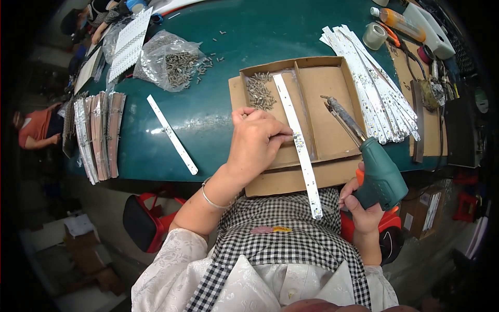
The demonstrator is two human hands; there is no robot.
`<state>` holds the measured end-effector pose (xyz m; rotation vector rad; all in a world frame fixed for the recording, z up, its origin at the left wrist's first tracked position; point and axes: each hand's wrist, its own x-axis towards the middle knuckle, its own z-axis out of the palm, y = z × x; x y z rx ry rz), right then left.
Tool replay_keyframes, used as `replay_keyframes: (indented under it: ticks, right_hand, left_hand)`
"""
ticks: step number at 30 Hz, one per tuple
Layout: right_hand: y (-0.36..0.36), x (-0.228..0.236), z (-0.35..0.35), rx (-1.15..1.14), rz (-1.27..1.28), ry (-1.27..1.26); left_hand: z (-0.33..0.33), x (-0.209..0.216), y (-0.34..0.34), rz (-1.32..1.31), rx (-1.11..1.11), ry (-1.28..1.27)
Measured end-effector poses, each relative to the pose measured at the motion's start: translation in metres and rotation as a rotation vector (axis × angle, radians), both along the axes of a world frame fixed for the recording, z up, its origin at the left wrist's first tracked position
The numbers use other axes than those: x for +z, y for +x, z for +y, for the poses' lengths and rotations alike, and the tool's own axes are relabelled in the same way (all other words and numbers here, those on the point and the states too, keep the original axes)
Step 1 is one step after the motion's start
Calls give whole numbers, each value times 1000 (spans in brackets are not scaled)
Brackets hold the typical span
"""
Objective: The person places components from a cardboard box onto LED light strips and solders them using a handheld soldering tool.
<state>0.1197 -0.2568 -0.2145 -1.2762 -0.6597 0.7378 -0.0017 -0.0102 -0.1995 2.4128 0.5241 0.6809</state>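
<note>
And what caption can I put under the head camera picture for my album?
Left grip at a white strip across a cardboard tray; right grip holding a green, gun-shaped tool.

Strip (301, 154) over box (325, 134) — strip pile (372, 88) right, bag (157, 56) left.

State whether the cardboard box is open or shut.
Open: the cardboard box has no lid on, and metal parts show inside.

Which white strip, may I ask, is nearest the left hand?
The strip across the cardboard tray, at the left hand; the lone strip and piled strips are farther.
</note>
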Motion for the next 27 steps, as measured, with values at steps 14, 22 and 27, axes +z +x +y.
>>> replay_keyframes:
  ticks: [14, 22, 27]
  right_hand:
    - [4, 2, -2, 25, 102, 28]
    - [1, 1, -2, 29, 91, 26]
    - [2, 0, -1, 51, 76, 30]
  left_hand:
    - [3, -10, 2, -23, 12, 16]
    - [4, -13, 3, -43, -30, 73]
    - [5, -13, 4, -57, -48, 146]
